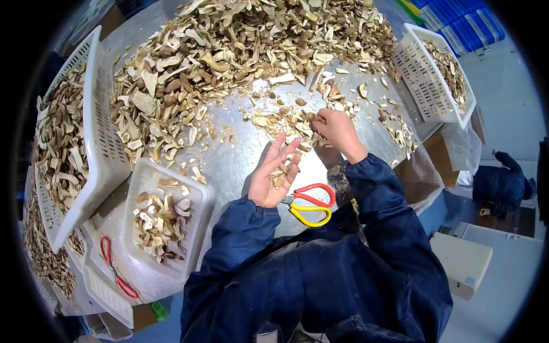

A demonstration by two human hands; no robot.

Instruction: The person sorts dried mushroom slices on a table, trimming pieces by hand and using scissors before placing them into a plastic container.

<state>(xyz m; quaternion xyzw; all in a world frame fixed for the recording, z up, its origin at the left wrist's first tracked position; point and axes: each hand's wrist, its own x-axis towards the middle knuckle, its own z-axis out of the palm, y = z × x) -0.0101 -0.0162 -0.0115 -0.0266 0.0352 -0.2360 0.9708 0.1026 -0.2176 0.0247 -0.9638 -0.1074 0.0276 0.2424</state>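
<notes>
My left hand (270, 182) is turned palm up with its fingers half curled, cradling a few dried mushroom slices (279, 176). To its right, my right hand (338, 132) reaches down with fingertips pinched together at the edge of a small heap of mushroom bits (294, 121); what sits between the fingertips is hidden. Scissors with one red and one yellow handle (311, 208) lie just below my left hand, their blades mostly out of sight. A large mound of dried mushroom slices (229, 51) covers the far part of the metal table (226, 157).
At left stands a tall white basket (106, 108) of slices, with a smaller white tray (197, 200) of pieces beside it. Red-handled scissors (114, 268) lie near the table edge. Another white basket (420, 77) is at right. A person in blue (500, 183) is farther off.
</notes>
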